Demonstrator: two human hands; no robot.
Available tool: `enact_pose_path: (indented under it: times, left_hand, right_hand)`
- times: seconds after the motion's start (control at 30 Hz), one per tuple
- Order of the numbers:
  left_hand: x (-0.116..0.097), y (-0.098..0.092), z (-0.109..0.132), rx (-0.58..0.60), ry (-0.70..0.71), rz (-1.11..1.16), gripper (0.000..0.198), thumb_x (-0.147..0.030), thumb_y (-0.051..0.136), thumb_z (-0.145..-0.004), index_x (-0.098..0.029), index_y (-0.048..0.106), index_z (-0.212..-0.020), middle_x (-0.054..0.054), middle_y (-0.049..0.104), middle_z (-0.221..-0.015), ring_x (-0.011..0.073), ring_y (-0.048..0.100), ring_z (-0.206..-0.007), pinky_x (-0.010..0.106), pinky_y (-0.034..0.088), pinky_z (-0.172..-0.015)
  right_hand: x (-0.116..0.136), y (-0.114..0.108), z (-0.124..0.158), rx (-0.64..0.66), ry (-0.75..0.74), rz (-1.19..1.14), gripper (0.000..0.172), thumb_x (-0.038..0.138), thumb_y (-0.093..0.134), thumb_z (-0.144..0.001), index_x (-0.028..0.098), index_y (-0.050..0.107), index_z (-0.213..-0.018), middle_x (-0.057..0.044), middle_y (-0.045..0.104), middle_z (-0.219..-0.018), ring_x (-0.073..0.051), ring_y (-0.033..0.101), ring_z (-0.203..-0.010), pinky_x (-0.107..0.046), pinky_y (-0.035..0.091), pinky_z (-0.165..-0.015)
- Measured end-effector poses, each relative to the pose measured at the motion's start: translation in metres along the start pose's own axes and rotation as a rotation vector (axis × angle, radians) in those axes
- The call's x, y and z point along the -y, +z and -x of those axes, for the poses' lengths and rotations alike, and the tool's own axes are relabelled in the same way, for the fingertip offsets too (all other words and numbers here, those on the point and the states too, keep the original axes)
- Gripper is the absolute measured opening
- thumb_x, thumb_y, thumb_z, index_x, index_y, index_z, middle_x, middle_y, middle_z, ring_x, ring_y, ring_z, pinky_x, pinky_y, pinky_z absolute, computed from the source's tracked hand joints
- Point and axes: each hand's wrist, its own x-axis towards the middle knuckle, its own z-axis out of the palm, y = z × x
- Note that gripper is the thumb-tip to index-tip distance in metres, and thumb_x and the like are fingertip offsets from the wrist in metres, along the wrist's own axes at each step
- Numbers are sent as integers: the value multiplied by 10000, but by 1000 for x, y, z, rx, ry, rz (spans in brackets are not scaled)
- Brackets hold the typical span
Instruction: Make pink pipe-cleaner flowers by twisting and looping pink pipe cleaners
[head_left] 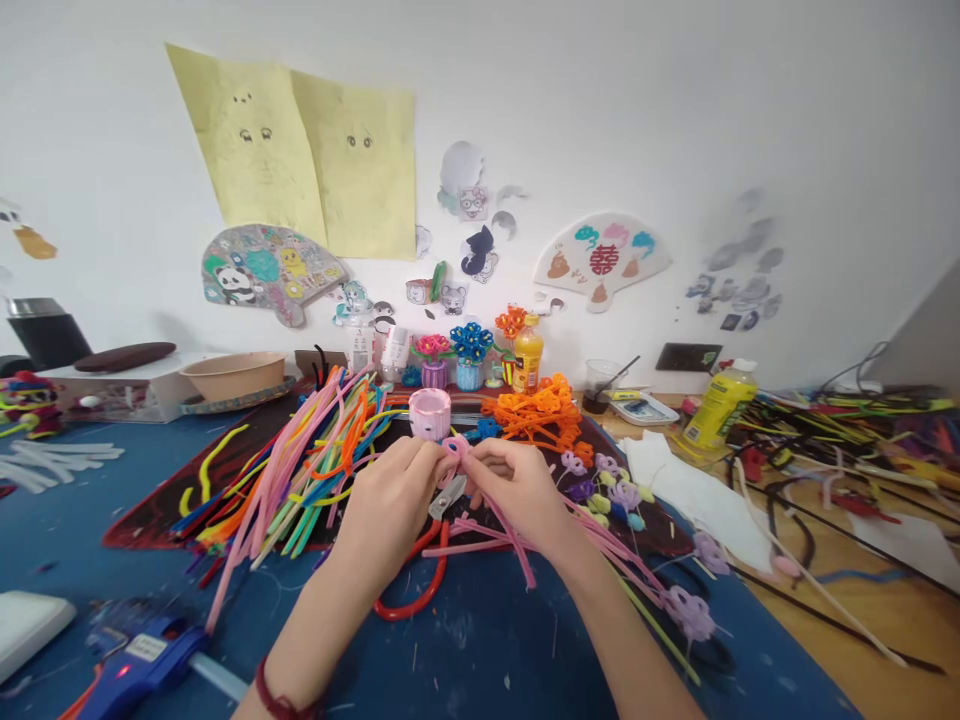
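Note:
My left hand [401,490], with a dark red band on its wrist, and my right hand [521,490] meet at the middle of the desk. Between their closed fingertips is a pink pipe cleaner [456,447], bent into small loops. Just under the fingers lie pliers [420,605] with red handles and a grey metal head, partly covered by my hands. Loose pink pipe cleaners [480,540] lie below and beside my right hand. Behind the fingertips stands a small pink cup-shaped pot [430,413].
A bundle of coloured pipe cleaners [300,470] lies left. Orange pipe-cleaner flowers [536,415] and purple flowers [624,495] are right. A blue glue gun [142,660] with a lit red light is front left. A yellow bottle [720,405] stands right, near white tissue [697,500].

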Motion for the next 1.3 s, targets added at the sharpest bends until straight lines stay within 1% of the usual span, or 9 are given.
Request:
enact_pose_path:
  times: [0.17,0.27,0.37,0.63,0.8,0.9,1.07,1.2,1.3]
  left_hand:
    - [-3,-1,-2,-11,7,126,333,-237,374,-967,-169,536,-684,20,532,-648,142,482,-611,245,355,-571]
    - [-4,-3,-4,2,-110,314,287,-255,442,-947,-162,557,-700,11,565,-663,126,506,-615,228,366,-584]
    - [-5,-7,-6,75,-228,514,213,-287,515,-916,-163,603,-767,-3,606,-687,111,518,-610,211,368,-579]
    - [-12,-10,-10,138,-371,878,280,-324,521,-906,-149,612,-706,-5,576,-666,108,478,-612,210,359,-567]
    - [-14,-9,-9,122,-536,1177,245,-335,577,-860,-137,618,-721,18,572,-703,134,510,-670,236,392,-620]
    - [-15,-9,-8,119,-633,1279,243,-339,592,-836,-133,606,-709,23,546,-696,142,501,-669,248,394,-616]
    - [-15,-11,-9,130,-644,1326,248,-341,598,-827,-140,598,-681,11,517,-678,122,460,-636,235,375,-591]
    - [-13,-12,-7,181,-571,1276,268,-339,589,-851,-136,631,-682,18,547,-688,124,495,-665,233,390,-626]
    - [-11,-11,-6,168,-528,1245,282,-333,615,-839,-136,614,-638,13,565,-645,125,514,-647,230,397,-623]
  right_hand:
    - [-3,0,0,60,22,-32,310,457,626,-814,159,629,-732,14,599,-566,-111,570,-468,-214,452,-464]
    - [-2,-1,0,65,35,-87,317,457,608,-828,154,625,-737,10,597,-575,-104,561,-468,-211,438,-464]
    - [2,-3,0,63,35,-131,331,460,592,-839,157,610,-708,14,585,-569,-96,541,-461,-210,423,-466]
    - [11,-4,4,86,-3,-191,266,404,623,-832,155,621,-740,21,586,-591,-89,520,-490,-206,430,-495]
    - [15,-2,5,75,-46,-213,264,402,628,-841,154,637,-749,16,587,-601,-94,529,-510,-207,446,-512]
    - [17,-1,5,86,-85,-204,248,398,633,-844,161,652,-775,12,595,-626,-102,545,-536,-211,463,-532]
    - [15,1,6,84,-161,-195,230,385,631,-853,170,651,-776,8,609,-655,-107,572,-575,-213,485,-568]
    - [13,2,5,92,-164,-161,232,377,639,-849,161,652,-765,15,588,-618,-99,558,-547,-204,475,-546]
    - [13,1,6,113,-147,-154,229,373,668,-826,154,660,-760,18,585,-596,-98,554,-527,-200,465,-522]
